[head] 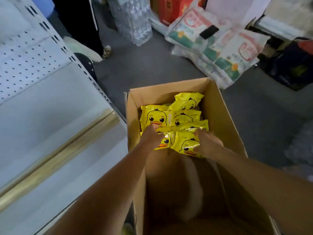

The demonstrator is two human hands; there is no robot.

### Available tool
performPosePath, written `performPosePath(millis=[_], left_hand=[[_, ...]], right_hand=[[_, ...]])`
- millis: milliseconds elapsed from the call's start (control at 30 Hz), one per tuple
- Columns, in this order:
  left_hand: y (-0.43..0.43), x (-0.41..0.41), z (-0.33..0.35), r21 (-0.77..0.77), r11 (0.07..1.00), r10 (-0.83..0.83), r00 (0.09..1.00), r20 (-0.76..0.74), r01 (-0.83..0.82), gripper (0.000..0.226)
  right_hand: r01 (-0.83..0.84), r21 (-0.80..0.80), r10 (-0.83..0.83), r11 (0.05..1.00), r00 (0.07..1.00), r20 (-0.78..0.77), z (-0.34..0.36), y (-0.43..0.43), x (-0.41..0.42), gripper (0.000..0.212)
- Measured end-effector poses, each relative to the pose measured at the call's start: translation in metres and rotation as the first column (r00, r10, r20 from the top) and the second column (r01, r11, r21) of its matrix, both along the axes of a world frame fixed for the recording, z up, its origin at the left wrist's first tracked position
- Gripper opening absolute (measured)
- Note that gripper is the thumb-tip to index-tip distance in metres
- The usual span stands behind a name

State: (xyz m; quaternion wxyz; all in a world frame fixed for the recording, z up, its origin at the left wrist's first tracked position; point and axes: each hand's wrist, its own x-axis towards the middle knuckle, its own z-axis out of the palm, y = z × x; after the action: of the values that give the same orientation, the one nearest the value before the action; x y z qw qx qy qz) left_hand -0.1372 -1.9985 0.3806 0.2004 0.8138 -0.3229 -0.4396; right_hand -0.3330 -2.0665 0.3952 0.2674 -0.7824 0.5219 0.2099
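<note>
**A:** Biggest thing in shot is the white shelving unit (50, 116) filling the whole left side, with a pegboard back (25, 56) and a gold strip (59, 153) running along the shelf edge.

**B:** Beside it is grey floor (144, 68), and standing on that, just right of the shelf, is the open cardboard box (221, 119). Both forearms go straight down into it.

**A:** Beyond the box, top right, there's a heap of printed white bags (233, 53) with a flat black item (209, 32) lying on top. Left of the heap are a shrink-wrapped pack of bottles (133, 24) and a red carton (171, 9).

**B:** Now inside the box. The yellow duck packets (183, 116) are stacked at the far end, overlapping each other, and the near end shows bare cardboard.

**A:** The right hand (207, 144) is on the near right packet (185, 145). Its thumb sits on the top edge and its fingers curl round behind, so it has hold of that one.

**B:** And the left hand (152, 137)?

**A:** It's stretched over the near left packet (165, 143), with its fingertips (153, 127) reaching the duck's beak on the far left packet (155, 117). It's touching, certainly, but the blur is too much for me to tell if it's gripping anything.

**B:** The two hands are a little apart, with the packets lying between them.
</note>
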Motion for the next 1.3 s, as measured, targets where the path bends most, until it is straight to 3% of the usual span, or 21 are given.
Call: performPosePath(millis=[167, 300, 367, 433, 500, 600, 667, 733, 800, 900, 1000, 1033, 1167, 1233, 1300], left_hand=[[-0.010, 0.004, -0.064, 0.141, 0.974, -0.214, 0.932, 0.293, 0.180, 0.068], [-0.014, 0.001, -0.084, 0.324, 0.879, -0.473, 0.725, 0.501, 0.350, 0.078], [-0.009, 0.000, -0.089, 0.356, 0.856, -0.516, 0.586, 0.625, 0.374, 0.075], [-0.007, -0.003, -0.090, 0.359, 0.854, -0.515, 0.521, 0.681, 0.375, 0.073], [-0.006, -0.005, -0.086, 0.381, 0.854, -0.521, 0.590, 0.618, 0.355, 0.069], [0.000, -0.006, -0.081, 0.325, 0.912, -0.374, 0.836, 0.402, 0.251, 0.059], [0.007, -0.007, -0.075, 0.201, 0.973, -0.167, 0.951, 0.259, 0.116, 0.052], [0.015, -0.010, -0.059, 0.104, 0.994, 0.027, 0.998, 0.065, -0.033, 0.052], [0.024, -0.012, -0.038, 0.044, 0.979, 0.201, 0.971, -0.129, -0.197, 0.056], [0.040, -0.011, -0.002, -0.039, 0.923, 0.361, 0.895, -0.262, -0.383, 0.073], [0.056, -0.006, 0.049, -0.179, 0.868, 0.396, 0.864, -0.312, -0.463, 0.046], [0.060, -0.004, 0.067, -0.210, 0.858, 0.388, 0.860, -0.333, -0.468, 0.041], [0.072, -0.005, 0.143, -0.246, 0.819, 0.381, 0.812, -0.443, -0.518, 0.027], [0.077, -0.010, 0.179, -0.272, 0.786, 0.367, 0.773, -0.518, -0.555, 0.027], [0.082, -0.017, 0.214, -0.310, 0.759, 0.306, 0.734, -0.606, -0.572, 0.035]], right_hand=[[-0.084, -0.126, 0.074, 0.988, 0.994, -0.082, -0.050, -0.006, 0.002, 0.071], [-0.086, -0.255, 0.064, 0.963, 0.994, -0.094, -0.077, -0.003, -0.006, 0.072], [-0.040, -0.201, 0.025, 0.979, 0.997, -0.078, -0.083, -0.002, -0.009, 0.079], [0.003, -0.113, -0.011, 0.994, 0.997, -0.072, -0.086, 0.001, -0.013, 0.076], [0.046, -0.059, -0.049, 0.997, 0.997, -0.063, -0.084, 0.006, -0.016, 0.062], [0.206, 0.110, -0.213, 0.972, 0.975, 0.058, -0.080, 0.009, -0.021, 0.043], [0.269, 0.287, -0.321, 0.919, 0.934, 0.154, -0.070, 0.010, -0.021, 0.051], [0.273, 0.401, -0.382, 0.874, 0.897, 0.221, -0.054, 0.008, -0.022, 0.076], [0.243, 0.444, -0.394, 0.862, 0.873, 0.287, -0.027, 0.007, -0.024, 0.091], [0.207, 0.452, -0.397, 0.868, 0.837, 0.378, 0.024, -0.003, -0.024, 0.096], [0.155, 0.510, -0.386, 0.846, 0.838, 0.386, 0.081, -0.016, -0.028, 0.111], [0.145, 0.554, -0.403, 0.820, 0.834, 0.378, 0.098, -0.023, -0.031, 0.108], [-0.013, 0.704, -0.395, 0.710, 0.820, 0.413, 0.182, -0.033, -0.023, 0.051], [-0.074, 0.693, -0.342, 0.717, 0.829, 0.442, 0.217, -0.034, -0.014, 0.052], [-0.148, 0.632, -0.233, 0.761, 0.846, 0.479, 0.248, -0.033, -0.002, 0.067]])
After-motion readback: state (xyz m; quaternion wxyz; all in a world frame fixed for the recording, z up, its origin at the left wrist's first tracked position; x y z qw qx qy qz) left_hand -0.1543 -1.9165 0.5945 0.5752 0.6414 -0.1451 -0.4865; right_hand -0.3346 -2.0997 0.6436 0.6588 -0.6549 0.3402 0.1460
